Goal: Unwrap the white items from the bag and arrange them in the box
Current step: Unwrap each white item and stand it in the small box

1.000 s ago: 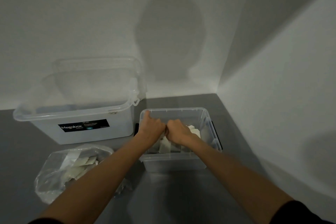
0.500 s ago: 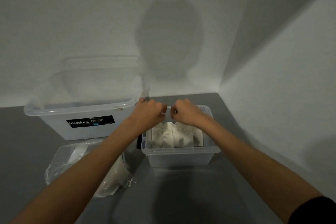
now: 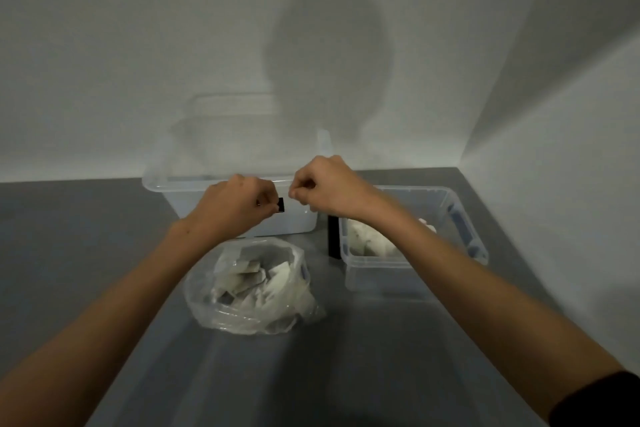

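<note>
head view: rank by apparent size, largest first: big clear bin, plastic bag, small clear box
1. big clear bin, though hands hide part of its front.
2. plastic bag and small clear box: look about alike; the bag sits nearer the camera, so unranked.

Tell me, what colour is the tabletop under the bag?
Plain dark grey tabletop, seen in the head view.

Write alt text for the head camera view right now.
Two bare hands, left hand and right hand, are raised with fingers pinched, above a clear bag of white items, between a large clear tub and a small clear box.
</note>
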The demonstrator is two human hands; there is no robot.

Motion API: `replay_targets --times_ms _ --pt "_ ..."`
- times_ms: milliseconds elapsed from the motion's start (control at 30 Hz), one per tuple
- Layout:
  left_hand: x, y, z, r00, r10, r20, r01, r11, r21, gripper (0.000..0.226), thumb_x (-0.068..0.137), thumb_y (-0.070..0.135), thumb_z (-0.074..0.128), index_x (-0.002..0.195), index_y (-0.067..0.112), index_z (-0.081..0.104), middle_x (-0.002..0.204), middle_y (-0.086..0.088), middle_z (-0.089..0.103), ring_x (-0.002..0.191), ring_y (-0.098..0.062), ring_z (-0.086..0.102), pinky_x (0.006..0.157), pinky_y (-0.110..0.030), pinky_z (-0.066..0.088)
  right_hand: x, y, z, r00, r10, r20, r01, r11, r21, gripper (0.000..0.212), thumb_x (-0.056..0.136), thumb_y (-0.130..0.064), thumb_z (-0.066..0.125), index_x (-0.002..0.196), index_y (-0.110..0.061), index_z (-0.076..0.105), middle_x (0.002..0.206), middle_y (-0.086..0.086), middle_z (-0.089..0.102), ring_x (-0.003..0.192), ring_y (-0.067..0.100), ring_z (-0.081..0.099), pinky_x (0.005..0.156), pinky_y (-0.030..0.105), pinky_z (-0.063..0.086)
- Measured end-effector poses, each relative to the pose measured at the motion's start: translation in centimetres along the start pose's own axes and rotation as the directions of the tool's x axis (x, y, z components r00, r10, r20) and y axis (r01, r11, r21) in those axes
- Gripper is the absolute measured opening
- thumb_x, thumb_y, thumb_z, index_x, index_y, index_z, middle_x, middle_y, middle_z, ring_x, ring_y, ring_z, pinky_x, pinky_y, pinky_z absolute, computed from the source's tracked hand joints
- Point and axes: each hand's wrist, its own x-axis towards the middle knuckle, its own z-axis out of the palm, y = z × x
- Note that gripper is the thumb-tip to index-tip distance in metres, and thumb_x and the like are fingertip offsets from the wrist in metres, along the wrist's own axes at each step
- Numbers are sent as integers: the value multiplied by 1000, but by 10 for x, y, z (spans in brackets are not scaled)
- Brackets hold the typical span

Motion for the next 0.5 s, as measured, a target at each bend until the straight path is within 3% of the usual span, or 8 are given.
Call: replay_targets --times_ms 67,200,300,433,500 --pt "-11 -22 5 999 -40 33 40 999 4 15 89 36 57 97 29 67 93 12 69 90 -15 62 71 -30 47 5 -16 22 999 -5 45 4 1000 20 17 92 -14 59 96 -8 74 77 -3 65 65 6 60 64 19 47" --pt "-30 -53 23 983 -44 179 54 997 -49 13 86 32 56 86 28 69 89 7 69 84 -17 65 79 -40 55 12 -34 71 972 28 232 -23 999 -24 20 89 -7 56 96 -4 74 91 9 72 74 14 63 68 21 51" --pt "-40 -66 42 961 -4 278 1 1000 9 14 87 32 55 91 30 68 99 5 68 90 -18 64 81 -38 54 19 -33 114 934 132 331 -94 987 -129 20 89 -5 54 96 0 72 94 15 71 83 25 66 79 33 54" --pt "-45 -80 62 977 50 206 -93 974 204 20 92 25 51 106 26 65 106 2 68 100 -19 63 89 -33 43 23 -27 157 888 324 325 -240 931 -274 8 89 -4 57 94 -2 62 97 12 64 86 27 63 71 32 51" --pt "-47 -86 68 987 67 149 -103 963 248 21 92 24 52 108 26 65 106 4 68 103 -17 62 94 -34 39 26 -26 173 872 415 260 -355 902 -246 10 89 -5 60 98 -1 63 95 15 67 83 27 68 67 31 54"
